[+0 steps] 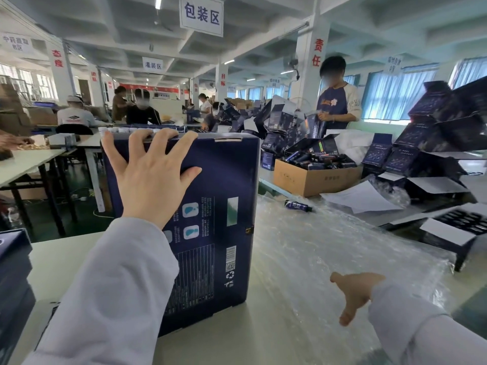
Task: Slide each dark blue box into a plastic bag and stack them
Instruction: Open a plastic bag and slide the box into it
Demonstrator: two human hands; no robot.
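Observation:
A dark blue box [221,206] stands upright on the white table [60,262], its printed back facing me. My left hand [151,175] grips its top edge, fingers spread over the rim and palm flat on the face. Low at the right, my right hand [354,292] hovers with fingers apart and holds nothing, just above a pile of clear plastic bags [329,248] that lies flat to the right of the box. A stack of dark blue boxes [13,280] sits at the left edge.
A cardboard carton [313,177] of small dark bottles stands behind the bags, with one loose bottle [297,206] in front. Open dark boxes [448,138] pile up at the right, white paper sheets [361,196] beside them. A person [337,101] works across the table.

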